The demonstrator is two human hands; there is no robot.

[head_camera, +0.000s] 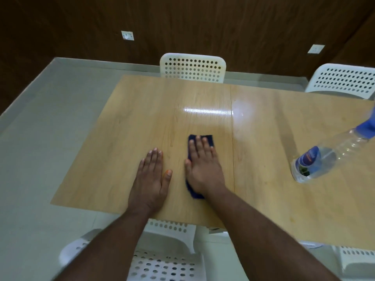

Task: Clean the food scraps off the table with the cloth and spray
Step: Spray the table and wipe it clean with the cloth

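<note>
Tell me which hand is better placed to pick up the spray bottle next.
Probably the right hand: it presses the cloth on the side nearer the spray bottle. The left hand lies flat on the table, farther away.

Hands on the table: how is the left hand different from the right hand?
The right hand presses flat on the dark blue cloth, while the left hand lies straight on the bare wooden table. The right hand reaches farther across the table than the left hand. The right hand is nearer the spray bottle than the left hand. Both are open with straight fingers, palms down.
</note>
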